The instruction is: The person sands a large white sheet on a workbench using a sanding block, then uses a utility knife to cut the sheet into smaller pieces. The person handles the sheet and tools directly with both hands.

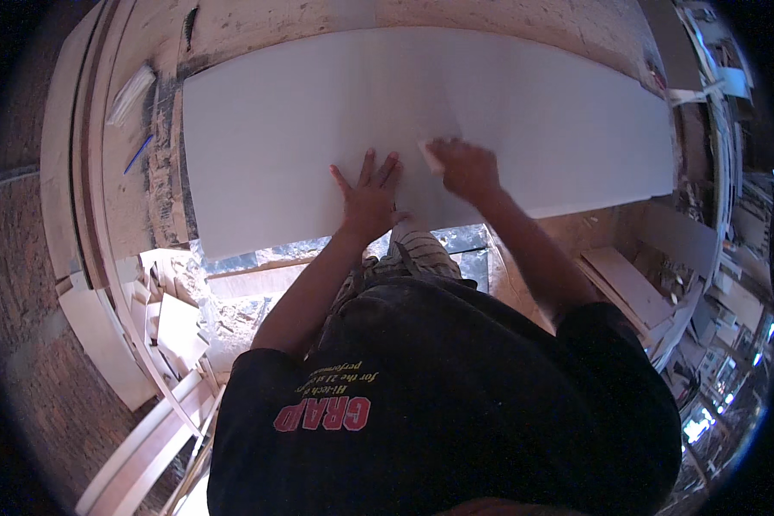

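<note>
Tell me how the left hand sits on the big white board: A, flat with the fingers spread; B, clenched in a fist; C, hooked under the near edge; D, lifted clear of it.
A: the left hand lies palm down on the white board, fingers spread.

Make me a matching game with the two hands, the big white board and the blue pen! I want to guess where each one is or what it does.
Things:
1. left hand
2. right hand
3. white board
4. blue pen

Places or states:
A. lies on the wooden bench, left of the board
B. pressed flat with fingers spread
C. closed around a small pale block
D. wide and flat under both hands

Pairs: 1-B, 2-C, 3-D, 4-A
</note>
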Available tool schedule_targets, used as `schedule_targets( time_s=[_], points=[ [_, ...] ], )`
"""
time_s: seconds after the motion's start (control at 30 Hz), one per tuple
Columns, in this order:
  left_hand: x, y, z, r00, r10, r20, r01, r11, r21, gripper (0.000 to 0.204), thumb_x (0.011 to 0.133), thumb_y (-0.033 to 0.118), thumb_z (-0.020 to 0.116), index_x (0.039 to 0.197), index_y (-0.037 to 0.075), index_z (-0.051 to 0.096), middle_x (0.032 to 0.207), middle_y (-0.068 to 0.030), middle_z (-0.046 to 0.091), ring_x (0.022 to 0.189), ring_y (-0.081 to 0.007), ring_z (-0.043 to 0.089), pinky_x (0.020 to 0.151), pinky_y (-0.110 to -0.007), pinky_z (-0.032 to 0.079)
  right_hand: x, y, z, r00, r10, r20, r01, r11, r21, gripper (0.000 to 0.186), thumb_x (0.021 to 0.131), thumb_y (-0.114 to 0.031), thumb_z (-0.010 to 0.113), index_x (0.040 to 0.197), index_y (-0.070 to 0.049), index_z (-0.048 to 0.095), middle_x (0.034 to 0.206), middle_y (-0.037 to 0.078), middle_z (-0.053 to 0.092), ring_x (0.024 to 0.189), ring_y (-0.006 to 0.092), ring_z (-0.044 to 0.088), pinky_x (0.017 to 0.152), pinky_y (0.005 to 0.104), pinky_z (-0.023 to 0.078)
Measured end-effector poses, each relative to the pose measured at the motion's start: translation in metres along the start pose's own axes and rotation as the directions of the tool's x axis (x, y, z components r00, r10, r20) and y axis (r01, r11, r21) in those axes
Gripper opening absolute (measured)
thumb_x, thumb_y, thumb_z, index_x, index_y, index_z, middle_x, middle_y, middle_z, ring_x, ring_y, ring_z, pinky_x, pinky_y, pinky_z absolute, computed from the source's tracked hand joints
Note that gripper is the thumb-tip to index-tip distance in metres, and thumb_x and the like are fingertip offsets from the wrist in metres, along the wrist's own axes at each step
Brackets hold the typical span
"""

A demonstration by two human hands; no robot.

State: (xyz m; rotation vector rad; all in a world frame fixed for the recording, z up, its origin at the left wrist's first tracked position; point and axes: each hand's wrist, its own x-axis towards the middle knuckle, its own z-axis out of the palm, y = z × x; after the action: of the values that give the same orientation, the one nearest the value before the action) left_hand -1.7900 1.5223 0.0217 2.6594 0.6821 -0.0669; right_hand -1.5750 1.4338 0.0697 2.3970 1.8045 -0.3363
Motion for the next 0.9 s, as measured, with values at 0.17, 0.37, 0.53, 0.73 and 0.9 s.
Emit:
schedule_targets(
  time_s=[0.17,0.37,0.53,0.73,0.9],
  points=[
    [-0.008,-0.023,0.009,0.995,0.081,-0.058,-0.082,0.996,-0.018,0.088,0.08,0.06,0.07,0.152,0.015,0.045,0.165,0.0028,0.031,0.156,-0.0265,0.016,0.105,-0.087,0.0,-0.118,-0.059,0.004,0.999,-0.014,0.036,0.008,0.988,0.153,0.041,0.086,-0.016,0.066,0.127,-0.019,0.066,0.123,0.004,0.071,0.108,0.0253,0.07,0.081,0.0453,0.059],
    [-0.01,-0.026,0.007,0.994,0.096,-0.052,-0.099,0.994,-0.04,0.09,0.086,0.062,0.063,0.157,0.014,0.037,0.167,-0.0003,0.028,0.156,-0.0305,0.017,0.105,-0.087,0.002,-0.143,-0.067,-0.005,0.968,0.163,-0.191,-0.118,0.967,0.227,0.043,0.08,-0.006,0.066,0.123,-0.014,0.069,0.126,0.006,0.07,0.116,0.0291,0.067,0.093,0.0451,0.055],
    [-0.008,-0.026,-0.001,0.997,0.069,-0.023,-0.071,0.993,-0.097,0.089,0.083,0.058,0.067,0.155,0.013,0.04,0.166,0.0002,0.03,0.156,-0.029,0.018,0.109,-0.084,0.001,-0.099,-0.056,0.006,0.97,-0.027,-0.241,0.049,0.995,0.086,0.049,0.079,-0.008,0.067,0.128,-0.014,0.064,0.129,0.006,0.067,0.122,0.0319,0.063,0.09,0.0495,0.055],
    [-0.005,-0.025,0.003,0.991,0.065,-0.12,-0.085,0.981,-0.172,0.086,0.08,0.05,0.073,0.152,0.014,0.045,0.165,-0.0005,0.033,0.155,-0.0273,0.02,0.111,-0.082,-0.001,-0.011,-0.034,0.003,0.977,-0.018,-0.213,0.032,0.997,0.064,0.042,0.087,-0.022,0.067,0.128,-0.017,0.062,0.13,0.005,0.066,0.122,0.0301,0.062,0.087,0.0487,0.057],
    [-0.001,-0.02,-0.007,0.999,0.024,-0.043,-0.031,0.984,-0.173,0.086,0.078,0.048,0.074,0.151,0.014,0.046,0.165,0.0001,0.033,0.155,-0.0276,0.02,0.112,-0.081,-0.002,0.097,-0.004,-0.006,0.975,-0.014,-0.224,0.009,1.0,-0.02,0.038,0.089,-0.029,0.066,0.125,-0.017,0.063,0.13,0.003,0.066,0.12,0.0281,0.064,0.085,0.0507,0.058]
  ],
)
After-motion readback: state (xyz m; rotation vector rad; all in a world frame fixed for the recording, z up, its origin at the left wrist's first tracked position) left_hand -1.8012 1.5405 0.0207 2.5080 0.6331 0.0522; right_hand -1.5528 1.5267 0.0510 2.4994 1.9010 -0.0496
